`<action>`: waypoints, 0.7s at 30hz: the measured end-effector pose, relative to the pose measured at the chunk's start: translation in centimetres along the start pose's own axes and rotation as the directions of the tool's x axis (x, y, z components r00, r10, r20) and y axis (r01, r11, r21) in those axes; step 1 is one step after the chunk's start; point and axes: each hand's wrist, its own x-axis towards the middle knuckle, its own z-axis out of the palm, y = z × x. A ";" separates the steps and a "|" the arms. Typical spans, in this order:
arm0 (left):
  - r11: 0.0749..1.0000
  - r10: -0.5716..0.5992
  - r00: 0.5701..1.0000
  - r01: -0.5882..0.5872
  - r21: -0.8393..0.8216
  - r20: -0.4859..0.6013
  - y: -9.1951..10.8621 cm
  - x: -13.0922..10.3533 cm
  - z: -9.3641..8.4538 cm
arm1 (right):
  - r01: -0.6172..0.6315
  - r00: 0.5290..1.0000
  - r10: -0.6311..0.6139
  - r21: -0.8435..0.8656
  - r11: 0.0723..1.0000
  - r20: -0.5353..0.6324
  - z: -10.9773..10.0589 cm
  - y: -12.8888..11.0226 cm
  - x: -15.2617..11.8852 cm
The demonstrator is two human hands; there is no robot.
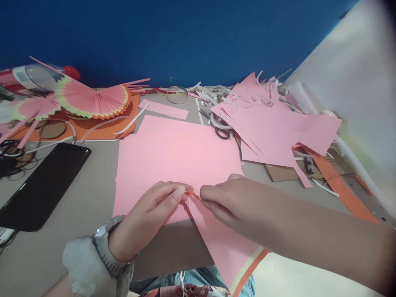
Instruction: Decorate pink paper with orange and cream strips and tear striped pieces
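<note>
A pink sheet of paper (227,247) with yellow and orange bands along its near edge hangs over the table edge towards my lap. Its upper end, where a bit of orange shows, is between my two hands. My left hand (162,202) pinches that end between thumb and fingers. Close by on the right, my right hand (224,198) has its fingers curled tightly on the same end; its fingertips are partly hidden. Both hands are over larger pink sheets (179,152) lying flat on the table.
At the left lie a black phone (46,185), pleated paper fans (95,99), orange paper (93,130) and a bottle (40,77). To the right, cut pink paper (269,132) is heaped near scissors (222,133) and cardboard (280,173). A roll of clear tape (177,102) sits by the blue wall.
</note>
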 end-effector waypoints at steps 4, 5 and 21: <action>0.991 -0.047 0.996 0.037 -0.130 -0.074 0.1 -0.2 0.1 | -0.038 0.998 0.040 0.056 0.998 -0.042 0.3 0.5 0.0; 0.991 -0.044 0.990 0.028 -0.128 -0.131 0.3 -0.5 0.1 | -0.045 0.998 0.048 0.064 0.997 -0.035 0.3 0.6 0.0; 0.239 0.419 0.894 -0.279 0.930 0.160 -4.0 -4.0 2.7 | -0.315 0.934 0.137 0.579 0.752 0.331 0.0 0.5 1.9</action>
